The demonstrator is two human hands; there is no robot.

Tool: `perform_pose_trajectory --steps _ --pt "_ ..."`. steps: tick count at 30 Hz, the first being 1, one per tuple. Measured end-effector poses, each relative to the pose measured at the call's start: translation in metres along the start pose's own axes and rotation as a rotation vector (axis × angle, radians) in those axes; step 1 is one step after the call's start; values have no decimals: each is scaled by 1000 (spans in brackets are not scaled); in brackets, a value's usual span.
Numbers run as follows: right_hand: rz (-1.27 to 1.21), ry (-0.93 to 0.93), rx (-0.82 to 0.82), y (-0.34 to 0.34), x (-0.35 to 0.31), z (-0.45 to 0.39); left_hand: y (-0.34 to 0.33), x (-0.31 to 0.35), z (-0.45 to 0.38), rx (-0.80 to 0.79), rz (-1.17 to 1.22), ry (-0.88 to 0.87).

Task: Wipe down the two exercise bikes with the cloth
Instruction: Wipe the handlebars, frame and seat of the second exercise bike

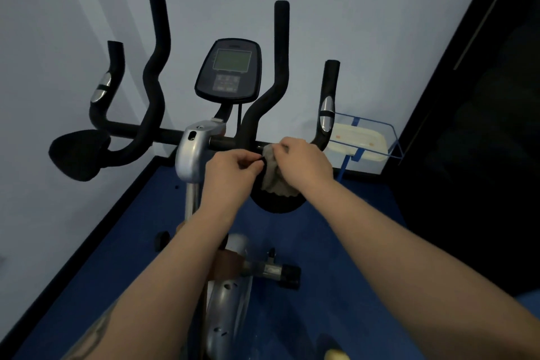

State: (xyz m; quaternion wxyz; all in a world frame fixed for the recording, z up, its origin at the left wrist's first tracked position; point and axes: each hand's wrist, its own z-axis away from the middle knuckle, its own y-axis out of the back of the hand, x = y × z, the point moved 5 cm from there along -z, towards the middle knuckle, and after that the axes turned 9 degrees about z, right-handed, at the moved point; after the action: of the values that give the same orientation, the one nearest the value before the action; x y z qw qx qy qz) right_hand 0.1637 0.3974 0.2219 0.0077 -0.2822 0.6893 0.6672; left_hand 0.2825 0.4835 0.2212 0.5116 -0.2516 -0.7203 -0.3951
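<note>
At the right half of the handlebar, both hands meet on the cloth (pixel 273 177). The right hand (pixel 304 159) has its fingers curled over the top of the cloth, pressing it against the black bar, while the left hand (pixel 233 168) pinches the cloth's left edge between thumb and fingertips. The cloth is grey-beige, crumpled, with a wavy lower hem hanging over the black right elbow pad (pixel 277 203) just beneath.

The exercise bike (pixel 191 152) has a silver stem, black foam grips rising toward twelve o'clock, and silver pulse sensors on the outer grips. Its console (pixel 229 73) sits at twelve o'clock from the hands, the screen pale green; its button labels are too blurred to read.

At nine o'clock lies the left elbow pad (pixel 77 158). At three o'clock, a clear box (pixel 377 137) with blue tape stands against the wall, holding a white item. The blue floor (pixel 336 242) spreads below; both forearms cross in front of the bike's frame.
</note>
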Motion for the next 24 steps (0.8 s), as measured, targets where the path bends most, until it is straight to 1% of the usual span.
perform_pose_trajectory --steps 4,6,9,11,14,17,19,22,24 --pt "-63 10 125 2 9 34 1 -6 2 12 88 29" --pt "-81 -2 158 1 17 56 0 -7 3 29 105 34" --pt "-147 -21 123 -1 25 68 -1 -9 5 37 106 10" --pt "-108 -61 104 1 21 50 -2 -10 5 57 117 -7" --pt "-129 -109 143 3 11 37 -5 -11 10 95 96 -62" --pt "-171 -52 184 -3 17 66 -8 -11 17 128 89 -128" --pt "-152 -36 142 -5 25 69 -10 -12 19 157 86 -156" --pt "-97 -91 104 -1 24 43 -13 -12 20 197 76 -182" --pt "-215 -102 166 -4 19 50 -14 -11 23 221 67 -196"
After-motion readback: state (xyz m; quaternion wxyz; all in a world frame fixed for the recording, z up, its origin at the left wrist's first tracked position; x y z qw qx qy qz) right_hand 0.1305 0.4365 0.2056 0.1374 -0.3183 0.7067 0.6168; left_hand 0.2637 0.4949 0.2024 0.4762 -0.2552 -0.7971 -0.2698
